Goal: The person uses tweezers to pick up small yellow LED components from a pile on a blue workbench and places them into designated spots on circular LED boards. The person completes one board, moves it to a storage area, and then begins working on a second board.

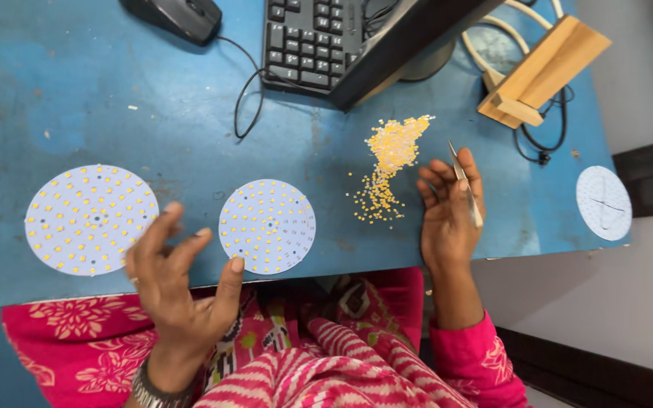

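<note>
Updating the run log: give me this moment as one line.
left hand: open, empty, beside small round board | right hand: holds tweezers | yellow chips pile: on blue table

This is a small electronics assembly workshop, a hand-work station rather than a home or office desk. The surface (190, 113) is a worn, scratched blue top. On it lie round white LED boards (91, 219) studded with rows of tiny yellow chips, a second one (267, 226) beside it, and a bare white disc (603, 202) at the far right. A loose heap of small yellow parts (391, 155) is spread straight on the surface. Tweezers (465, 185) sit in the right hand (447, 219). At the back are a black keyboard (307, 41), a mouse (175, 17), trailing cables (247, 98) and a rough wooden block (542, 72).
</note>
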Demonstrator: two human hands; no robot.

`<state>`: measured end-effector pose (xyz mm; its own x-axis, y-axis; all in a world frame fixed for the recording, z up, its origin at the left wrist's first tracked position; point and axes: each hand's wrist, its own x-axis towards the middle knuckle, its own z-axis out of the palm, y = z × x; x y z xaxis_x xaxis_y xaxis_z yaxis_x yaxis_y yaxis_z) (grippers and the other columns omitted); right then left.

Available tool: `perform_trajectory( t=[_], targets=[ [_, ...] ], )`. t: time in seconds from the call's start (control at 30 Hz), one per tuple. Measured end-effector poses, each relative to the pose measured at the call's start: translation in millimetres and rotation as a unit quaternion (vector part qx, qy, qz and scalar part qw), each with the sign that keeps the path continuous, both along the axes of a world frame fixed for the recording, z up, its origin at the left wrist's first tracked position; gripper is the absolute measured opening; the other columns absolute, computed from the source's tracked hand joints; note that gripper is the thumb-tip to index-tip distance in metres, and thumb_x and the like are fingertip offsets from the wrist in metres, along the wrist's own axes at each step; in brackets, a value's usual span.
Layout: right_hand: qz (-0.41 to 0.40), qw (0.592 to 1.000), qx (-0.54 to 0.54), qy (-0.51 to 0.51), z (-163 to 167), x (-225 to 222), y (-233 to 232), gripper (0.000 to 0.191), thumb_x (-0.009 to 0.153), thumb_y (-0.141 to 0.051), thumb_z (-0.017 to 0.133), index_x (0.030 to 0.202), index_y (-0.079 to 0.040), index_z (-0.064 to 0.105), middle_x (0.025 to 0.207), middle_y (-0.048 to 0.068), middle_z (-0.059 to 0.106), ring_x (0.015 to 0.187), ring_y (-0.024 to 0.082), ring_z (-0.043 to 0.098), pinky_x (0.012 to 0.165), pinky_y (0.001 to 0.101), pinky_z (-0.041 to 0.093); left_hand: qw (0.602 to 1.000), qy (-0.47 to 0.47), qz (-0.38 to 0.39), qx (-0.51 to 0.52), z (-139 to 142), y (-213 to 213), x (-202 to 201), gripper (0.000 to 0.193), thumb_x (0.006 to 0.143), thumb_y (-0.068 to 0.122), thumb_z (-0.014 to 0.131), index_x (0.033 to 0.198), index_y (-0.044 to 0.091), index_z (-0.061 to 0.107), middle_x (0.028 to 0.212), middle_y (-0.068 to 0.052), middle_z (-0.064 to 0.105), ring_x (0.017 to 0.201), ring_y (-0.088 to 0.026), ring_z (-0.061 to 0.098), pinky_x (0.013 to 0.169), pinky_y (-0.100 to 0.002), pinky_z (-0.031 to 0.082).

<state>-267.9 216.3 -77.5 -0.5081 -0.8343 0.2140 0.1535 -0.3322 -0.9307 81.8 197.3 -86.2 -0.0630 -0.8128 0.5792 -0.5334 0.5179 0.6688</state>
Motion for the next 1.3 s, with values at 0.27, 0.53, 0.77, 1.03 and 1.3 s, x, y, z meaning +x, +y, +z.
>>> perform_trajectory(
  t=[0.27,0.53,0.77,1.03,1.3],
  targets=[
    [0.0,0.978,-0.028,0.205,-15,17,47,0.051,0.112,-0.032,0.059,0.152,-0.001,0.052,0.124,0.015,0.067,0.104,0.024,0.068,0.095,0.0393,0.056,0.9,0.333,-0.079,0.27,-2,63,18,0.065,0.086,-0.008,0.065,0.144,-0.001,0.037,0.165,-0.027,0.033,0.09,-0.017,0.072,0.06,-0.022,0.059],
    [0.021,0.976,0.064,0.205,-9,30,80,0.032,0.105,-0.014,0.068,0.129,0.007,0.065,0.112,0.02,0.072,0.099,0.028,0.074,0.092,0.04,0.063,0.825,0.41,-0.197,0.335,-4,52,2,0.077,0.092,-0.004,0.061,0.156,0.006,0.018,0.168,-0.027,0.021,0.085,-0.02,0.077,0.063,-0.025,0.062],
    [0.052,0.956,0.102,0.27,1,26,79,0.024,0.101,-0.008,0.069,0.12,0.007,0.07,0.101,0.018,0.076,0.091,0.022,0.075,0.086,0.0323,0.061,0.866,0.274,-0.164,0.386,40,11,-17,0.063,0.091,0.009,0.071,0.146,0.005,0.042,0.145,-0.016,0.06,0.065,-0.008,0.067,0.054,-0.023,0.06],
    [0.043,0.917,0.211,0.335,6,38,64,0.019,0.084,-0.009,0.082,0.096,0.002,0.072,0.079,0.005,0.075,0.069,0.005,0.065,0.064,0.0205,0.051,0.961,-0.127,-0.163,0.185,83,-139,-56,0.042,0.092,0.041,0.076,0.113,0.005,0.07,0.081,-0.013,0.076,0.053,-0.016,0.065,0.054,-0.032,0.048],
    [0.069,0.867,0.202,0.45,12,37,64,0.011,0.08,-0.005,0.079,0.087,0.0,0.072,0.069,0.002,0.067,0.058,0.005,0.057,0.054,0.0231,0.044,0.823,-0.073,-0.333,0.454,82,-196,-73,0.041,0.088,0.044,0.068,0.11,0.009,0.07,0.08,-0.005,0.079,0.048,-0.013,0.066,0.038,-0.027,0.039]
  ],
)
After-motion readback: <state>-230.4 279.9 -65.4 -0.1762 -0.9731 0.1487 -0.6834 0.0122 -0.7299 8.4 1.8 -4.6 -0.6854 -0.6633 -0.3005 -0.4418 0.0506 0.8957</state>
